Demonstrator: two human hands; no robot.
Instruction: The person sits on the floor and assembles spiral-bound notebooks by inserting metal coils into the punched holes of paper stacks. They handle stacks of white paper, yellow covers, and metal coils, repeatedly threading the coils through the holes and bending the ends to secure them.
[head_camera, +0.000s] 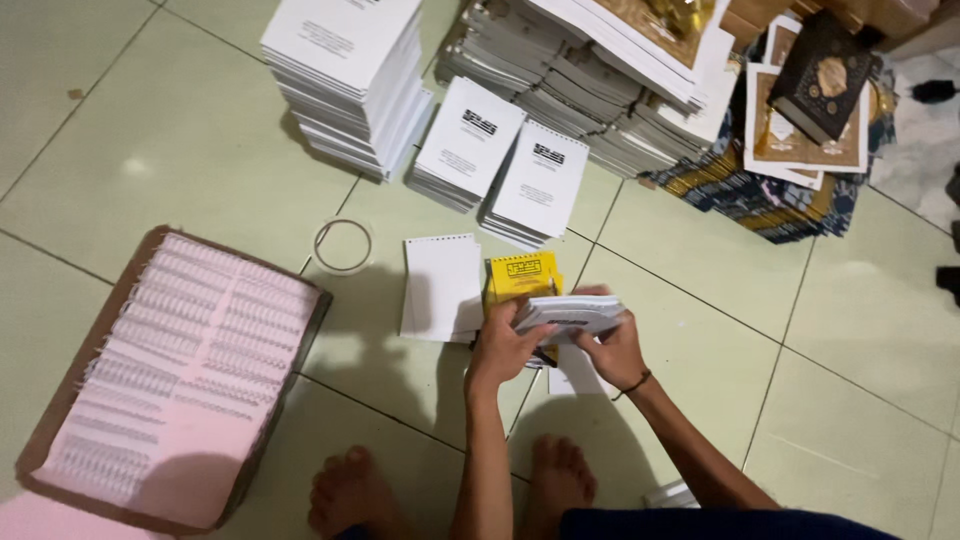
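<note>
— Where do we have the booklet stack (568, 316) right now?

— Just right of the middle of the frame, lifted off the tiled floor (180, 130). Our left hand (508, 345) cups its near-left edge, fingers curled under and thumb on top; our right hand (612, 350) pinches the right end, fingers wrapped beneath. Both are closed on it, so the loose sheets seem to be squared up between our palms rather than left to fan out.

— And how does it look?

— A thin, pale bundle of small white pages, slightly tilted, with a dark printed mark on the top sheet. We cannot tell whether its edge is punched from here.

— What lies under it?

— A yellow cover (522, 276) with a punched top edge sits just above our hands, and a white punched sheet (441, 286) lies touching its left side. They rest flat near centre, close enough that we would judge they are kept within easy reach.

— And the rest?

— A cardboard tray of white wire binding combs (175, 375) fills the lower left, laid in neat rows. A ring of clear tape (342, 245) lies between the tray and the sheets. Two short piles of white booklets (505, 165) lean against taller white paper stacks (345, 75) along the top. A dark hardcover book (825, 75) rests on patterned covers in the upper right. Our bare feet (350, 495) show at the bottom edge.
</note>
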